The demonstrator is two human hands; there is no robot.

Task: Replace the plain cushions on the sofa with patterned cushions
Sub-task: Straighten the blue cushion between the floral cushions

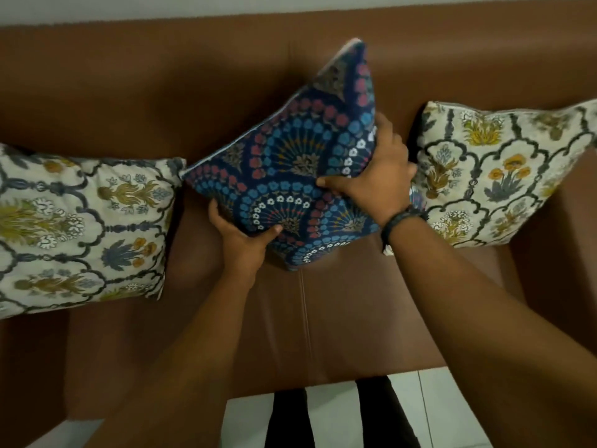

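A brown leather sofa (135,101) is seen from above, and three patterned cushions are held on it. A navy blue cushion (290,163) with fan motifs in blue, red and white is stood on one corner at the middle of the seat, tilted like a diamond against the backrest. It is gripped at its lower left edge by the left hand (240,234), the thumb pressed on the front face and the fingers curled behind. Its right edge is clasped by the right hand (376,176), the fingers wrapped round the rim; a dark wristband (399,223) is worn on that wrist. A cream floral cushion (80,227) is set at the left end, just beside the navy one. A second cream floral cushion (504,176) is leaned at the right end. White floor tiles (452,412) are shown below the seat's front edge.
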